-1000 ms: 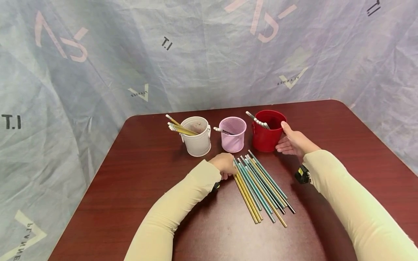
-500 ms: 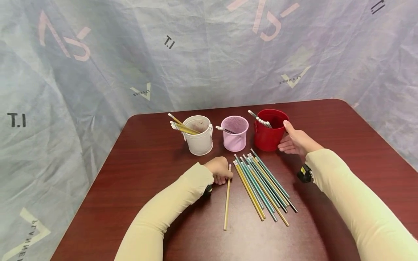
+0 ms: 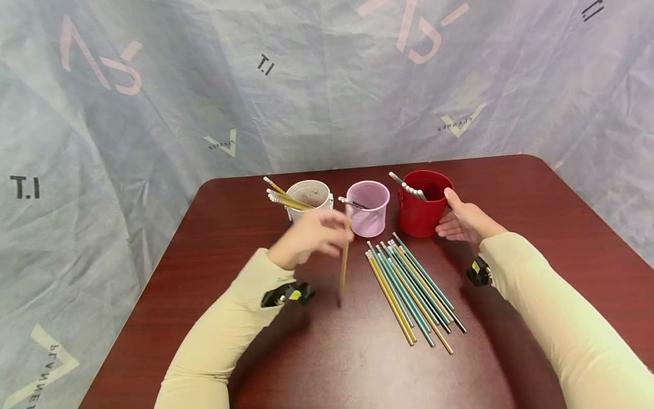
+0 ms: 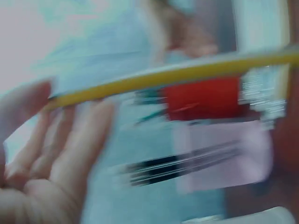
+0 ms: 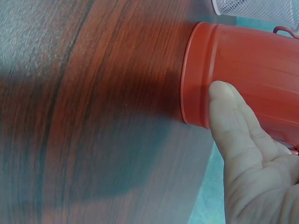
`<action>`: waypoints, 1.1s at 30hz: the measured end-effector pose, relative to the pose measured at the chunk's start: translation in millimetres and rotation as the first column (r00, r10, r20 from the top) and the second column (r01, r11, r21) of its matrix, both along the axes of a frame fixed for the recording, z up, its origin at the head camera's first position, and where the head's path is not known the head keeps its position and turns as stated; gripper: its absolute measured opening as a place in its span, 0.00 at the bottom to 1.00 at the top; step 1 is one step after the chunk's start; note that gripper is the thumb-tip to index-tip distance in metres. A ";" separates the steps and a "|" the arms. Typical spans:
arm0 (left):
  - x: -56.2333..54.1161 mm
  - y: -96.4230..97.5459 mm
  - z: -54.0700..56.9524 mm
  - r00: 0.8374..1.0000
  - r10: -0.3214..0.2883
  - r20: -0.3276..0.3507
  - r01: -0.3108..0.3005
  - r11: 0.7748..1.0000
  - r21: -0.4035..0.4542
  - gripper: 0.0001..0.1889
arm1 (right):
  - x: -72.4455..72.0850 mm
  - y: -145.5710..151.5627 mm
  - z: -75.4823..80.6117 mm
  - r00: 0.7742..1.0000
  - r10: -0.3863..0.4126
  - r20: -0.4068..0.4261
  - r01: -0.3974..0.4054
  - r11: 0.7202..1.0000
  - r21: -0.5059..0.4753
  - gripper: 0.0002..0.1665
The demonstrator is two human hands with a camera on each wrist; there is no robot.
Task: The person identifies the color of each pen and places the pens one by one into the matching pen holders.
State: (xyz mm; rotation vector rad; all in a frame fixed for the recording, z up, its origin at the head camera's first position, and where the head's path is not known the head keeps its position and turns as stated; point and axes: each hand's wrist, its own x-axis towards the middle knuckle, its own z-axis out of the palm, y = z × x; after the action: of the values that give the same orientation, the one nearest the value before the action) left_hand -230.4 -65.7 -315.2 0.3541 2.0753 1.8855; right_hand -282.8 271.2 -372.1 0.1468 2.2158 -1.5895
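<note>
My left hand (image 3: 314, 236) pinches a yellow pencil (image 3: 344, 272) near its upper end, in front of the white bucket (image 3: 300, 215). The pencil hangs nearly upright, tip down; in the left wrist view it stretches, blurred, from the thumb and fingertips. Several yellow pencils (image 3: 286, 200) lean out of the white bucket. Against the side of a red bucket (image 3: 420, 218) rests my right hand (image 3: 469, 220), its thumb up at the rim. The right wrist view has the straight fingers (image 5: 229, 112) lying along the red wall near the base.
Between the buckets stands a pink mesh cup (image 3: 369, 222) holding dark pencils (image 3: 352, 203). Green pencils (image 3: 415, 192) lean in the red bucket. A fanned row of yellow, green and dark pencils (image 3: 409, 289) lies on the brown table (image 3: 368, 375). A printed cloth (image 3: 317, 102) hangs behind.
My left hand drew one yellow pencil leftward from the row, then raised it toward the white bucket, tilting it nearly upright. My right hand stays at the red bucket.
</note>
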 end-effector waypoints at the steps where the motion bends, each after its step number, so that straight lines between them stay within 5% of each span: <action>1: 1.6 -3.6 10.2 0.995 0.088 -0.049 -0.081 0.988 0.130 0.08 | -0.2 -0.2 -0.3 1.000 -0.001 -0.003 0.001 1.000 0.001 0.55; 2: 2.9 -6.7 19.9 0.978 0.184 -0.094 -0.154 0.952 0.265 0.08 | -0.5 -0.3 -0.7 1.000 -0.003 -0.005 0.003 1.000 0.001 0.55; 3: 3.8 -9.2 29.2 0.951 0.284 -0.119 -0.216 0.891 0.399 0.10 | -0.6 0.0 -1.2 1.000 -0.005 -0.005 0.005 1.000 -0.001 0.55; 5: 5.4 -11.7 48.4 0.879 0.456 -0.143 -0.282 0.738 0.613 0.13 | 0.0 1.4 -1.0 1.000 -0.009 -0.001 0.009 1.000 0.003 0.55; 7: 5.5 -14.1 65.2 0.810 0.571 -0.136 -0.303 0.605 0.736 0.14 | 0.6 3.3 -1.5 1.000 -0.006 0.007 0.007 1.000 -0.002 0.54; 8: 4.9 -15.5 72.1 0.783 0.608 -0.132 -0.304 0.559 0.771 0.14 | 1.0 4.0 -1.9 1.000 -0.005 0.011 0.005 1.000 -0.004 0.55; 10: 2.7 -17.5 83.9 0.745 0.657 -0.117 -0.301 0.488 0.819 0.13 | 1.5 5.2 -3.1 1.000 -0.004 0.015 0.004 1.000 -0.005 0.55; 16: -14.8 -25.5 92.5 0.639 0.765 -0.079 -0.307 0.348 0.886 0.11 | 2.4 7.2 -4.8 1.000 -0.012 0.009 0.012 1.000 -0.009 0.55; 18: -23.3 -30.6 85.9 0.601 0.797 -0.059 -0.349 0.328 0.878 0.10 | 2.5 7.3 -4.8 1.000 -0.014 0.010 0.014 1.000 -0.014 0.55; 23: -45.2 -45.8 56.0 0.538 0.843 -0.011 -0.537 0.352 0.767 0.08 | 2.1 7.2 -4.5 1.000 -0.011 0.009 0.011 1.000 -0.023 0.54; 29: -65.0 -61.2 18.9 0.511 0.859 0.040 -0.672 0.370 0.642 0.08 | 1.8 4.8 -4.2 1.000 -0.014 0.008 0.015 1.000 -0.012 0.54; 33: -71.8 -66.4 -0.6 0.508 0.860 0.051 -0.717 0.389 0.578 0.08 | 1.8 3.8 -4.9 1.000 -0.020 0.006 0.020 1.000 -0.004 0.54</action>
State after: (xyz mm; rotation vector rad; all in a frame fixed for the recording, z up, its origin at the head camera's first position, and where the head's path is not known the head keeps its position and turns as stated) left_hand -302.3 -132.1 -315.8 -0.4652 1.9721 3.1924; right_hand -281.0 274.9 -377.0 0.1732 2.2130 -1.6021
